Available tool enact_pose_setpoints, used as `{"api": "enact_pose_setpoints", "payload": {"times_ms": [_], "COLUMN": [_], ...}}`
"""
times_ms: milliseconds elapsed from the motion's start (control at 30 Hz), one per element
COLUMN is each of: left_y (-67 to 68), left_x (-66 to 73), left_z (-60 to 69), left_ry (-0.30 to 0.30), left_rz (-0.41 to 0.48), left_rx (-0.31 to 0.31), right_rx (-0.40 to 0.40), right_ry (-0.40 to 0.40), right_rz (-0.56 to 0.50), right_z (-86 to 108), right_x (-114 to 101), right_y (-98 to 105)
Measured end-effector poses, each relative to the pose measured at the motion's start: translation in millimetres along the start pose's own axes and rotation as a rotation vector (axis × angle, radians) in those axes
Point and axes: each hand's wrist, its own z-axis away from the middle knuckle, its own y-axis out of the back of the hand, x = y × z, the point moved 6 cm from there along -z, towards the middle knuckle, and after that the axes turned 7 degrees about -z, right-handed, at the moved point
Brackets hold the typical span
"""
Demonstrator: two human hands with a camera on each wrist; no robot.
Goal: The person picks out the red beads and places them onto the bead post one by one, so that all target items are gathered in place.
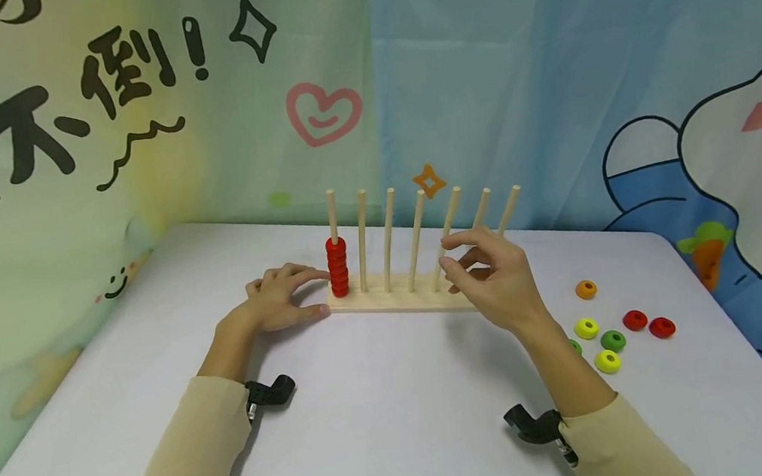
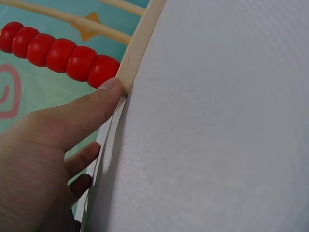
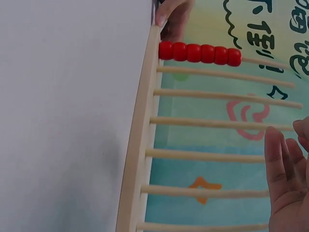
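A pale wooden peg rack (image 1: 397, 305) stands on the white table with several upright pegs. Several red beads (image 1: 338, 267) are stacked on its leftmost peg. My left hand (image 1: 277, 298) holds the left end of the base, its thumb (image 2: 104, 99) on the front corner by the lowest bead and its index finger reaching behind. My right hand (image 1: 493, 270) is raised before the pegs on the right side, covering part of them. Its thumb and index finger are apart, and I see nothing between them. In the right wrist view its fingers (image 3: 277, 159) are fairly straight, partly cut off.
Loose beads lie right of my right forearm: an orange one (image 1: 586, 289), yellow ones (image 1: 586, 328), green ones (image 1: 613, 341) and two red ones (image 1: 635, 320). One green bead is partly behind the forearm. A printed curtain (image 1: 489, 70) hangs behind the table.
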Motion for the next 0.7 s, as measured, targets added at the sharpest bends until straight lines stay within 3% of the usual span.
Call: {"api": "enact_pose_setpoints", "payload": {"times_ms": [333, 567, 700], "left_y": [-1.4, -0.3, 0.4], "left_x": [2.6, 0.3, 0.4], "left_z": [-2.1, 0.2, 0.5], "left_ry": [-0.019, -0.011, -0.012], "left_rz": [0.016, 0.01, 0.011], "left_rx": [0.004, -0.002, -0.007], "right_rx": [0.023, 0.046, 0.053], "right_ry": [0.022, 0.01, -0.014], "right_rz": [0.096, 0.175, 0.208], "right_z": [10.6, 13.0, 20.5], "right_x": [13, -11, -13], "right_y": [34, 44, 52]}}
